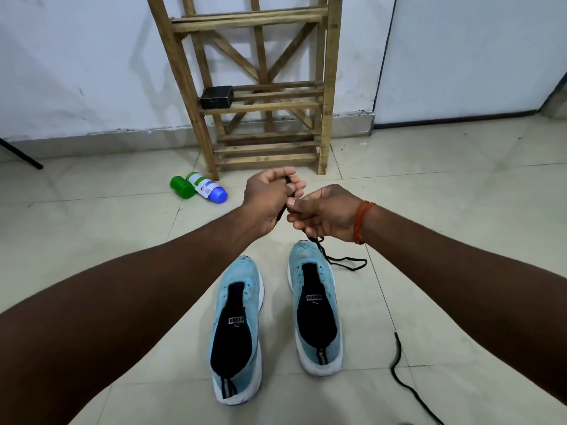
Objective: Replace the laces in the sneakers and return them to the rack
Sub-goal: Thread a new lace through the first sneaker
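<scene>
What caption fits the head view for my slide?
Both hands, left and right, hold a black lace above two unlaced blue sneakers before a wooden rack.

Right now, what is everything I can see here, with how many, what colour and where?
Sneakers: two, light blue with white soles, unlaced, side by side on the floor.
Held lace: one, black, between both hands, its end trailing beside the right sneaker.
Loose lace: one, black, on the tiles at right.
Rack: one, bare wood, against the wall.
Box: one, black, on the rack's middle shelf.
Bottles: two, one green, one white and blue, lying left of the rack.
Wrist thread: orange, right wrist.
Left hand, right hand: fingers pinching the held lace.
</scene>
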